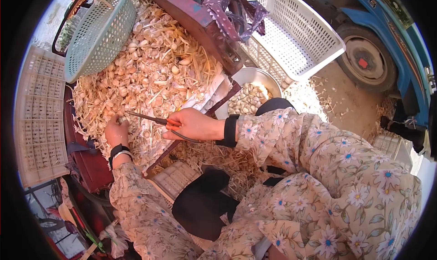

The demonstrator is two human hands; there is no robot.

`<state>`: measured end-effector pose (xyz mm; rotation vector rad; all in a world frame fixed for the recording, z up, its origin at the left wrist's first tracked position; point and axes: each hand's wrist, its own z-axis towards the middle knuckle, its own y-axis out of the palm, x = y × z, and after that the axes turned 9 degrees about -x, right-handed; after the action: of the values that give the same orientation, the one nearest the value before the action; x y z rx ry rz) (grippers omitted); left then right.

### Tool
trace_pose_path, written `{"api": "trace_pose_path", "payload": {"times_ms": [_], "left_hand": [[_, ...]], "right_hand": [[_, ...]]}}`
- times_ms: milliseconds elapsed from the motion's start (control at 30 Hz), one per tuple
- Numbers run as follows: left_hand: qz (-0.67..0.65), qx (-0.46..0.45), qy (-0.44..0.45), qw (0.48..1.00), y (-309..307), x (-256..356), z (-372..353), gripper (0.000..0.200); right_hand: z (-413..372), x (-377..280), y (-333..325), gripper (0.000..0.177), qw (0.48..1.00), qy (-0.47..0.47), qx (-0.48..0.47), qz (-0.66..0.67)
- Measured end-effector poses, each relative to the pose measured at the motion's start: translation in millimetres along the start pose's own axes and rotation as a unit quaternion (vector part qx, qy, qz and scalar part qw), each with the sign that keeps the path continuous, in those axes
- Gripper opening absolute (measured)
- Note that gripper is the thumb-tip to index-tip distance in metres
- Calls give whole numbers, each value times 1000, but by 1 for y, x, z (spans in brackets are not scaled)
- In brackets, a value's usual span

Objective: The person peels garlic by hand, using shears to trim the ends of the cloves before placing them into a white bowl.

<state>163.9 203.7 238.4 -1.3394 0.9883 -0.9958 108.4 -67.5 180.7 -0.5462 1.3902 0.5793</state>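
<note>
A large heap of garlic bulbs, cloves and dry husks (150,64) lies before me. My right hand (193,124) grips scissors (170,123) with orange and black handles, their dark blades pointing left over the heap. Near the blade tips, my left hand (117,131) is at the heap's lower left edge, fingers closed around a small pale piece, probably garlic, mostly hidden by the fingers. A metal bowl (272,83) holding garlic cloves (249,98) is beyond my right forearm.
A green basket (98,32) leans at the heap's upper left. White crates stand at the left (43,119) and upper right (314,37). A red metal beam (193,18) borders the heap. A blue vehicle with a wheel (368,59) is at the right.
</note>
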Motion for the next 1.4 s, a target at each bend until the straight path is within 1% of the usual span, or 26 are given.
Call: {"api": "trace_pose_path", "payload": {"times_ms": [100,200,300,400,433,500,567,600,667,700,800,833,900,967,1067,1100,1200,1233,1333,1367,1400], "left_hand": [[42,31,15,999,-3,11,0,36],[14,55,25,998,8,9,-4,33],[-20,20,-15,999,1,19,-12,31],[0,33,30,999,19,13,-21,27],[-40,70,52,995,20,14,-29,24],[-196,12,0,981,19,7,-33,23],[-346,-45,-58,935,17,-3,-37,22],[-403,-40,-55,913,16,-6,-41,23],[-513,-29,-45,857,14,-3,-48,24],[-559,-40,-43,827,9,-2,-52,27],[-679,-31,-15,734,-5,27,-76,26],[-701,-55,-8,711,-12,35,-85,32],[-759,-78,16,646,-11,43,-98,37],[-806,-106,27,582,-9,52,-110,44],[-810,-160,4,564,-11,78,-134,43],[-809,-159,11,566,-3,79,-136,41],[-792,-207,7,574,-7,95,-149,39],[-791,-207,13,576,-8,95,-153,37],[-782,-222,4,583,-9,97,-161,33],[-780,-223,-6,584,-6,96,-164,32],[-779,-225,-14,585,-2,96,-166,31]], "right_hand": [[-1,-3,-2,39,1000,9,-17,-13],[-2,-4,0,39,1000,-14,1,8],[-3,-5,-2,39,1000,-18,1,12],[-7,-9,-5,39,1000,-9,-3,18],[-7,-9,-6,39,1000,-9,-2,17],[-7,-7,-8,40,1000,-6,-2,15],[-5,-2,-5,40,1000,-12,17,18],[-4,-1,-3,40,999,-15,25,21],[-3,-5,-5,40,1000,4,4,31],[-2,-6,-6,40,999,14,-4,36],[1,-6,-3,40,997,10,15,71],[2,-5,-2,40,997,9,22,71],[4,-3,0,41,997,5,34,67],[3,-7,1,38,996,-12,40,76],[3,-6,5,35,990,-54,54,119],[3,-5,6,34,986,-69,59,139],[0,-6,4,32,992,-68,91,63],[-2,-10,1,30,995,-49,75,35],[1,-3,3,29,997,-37,66,28],[1,-1,2,28,995,-51,77,38],[2,1,0,27,996,-39,72,25]]}}
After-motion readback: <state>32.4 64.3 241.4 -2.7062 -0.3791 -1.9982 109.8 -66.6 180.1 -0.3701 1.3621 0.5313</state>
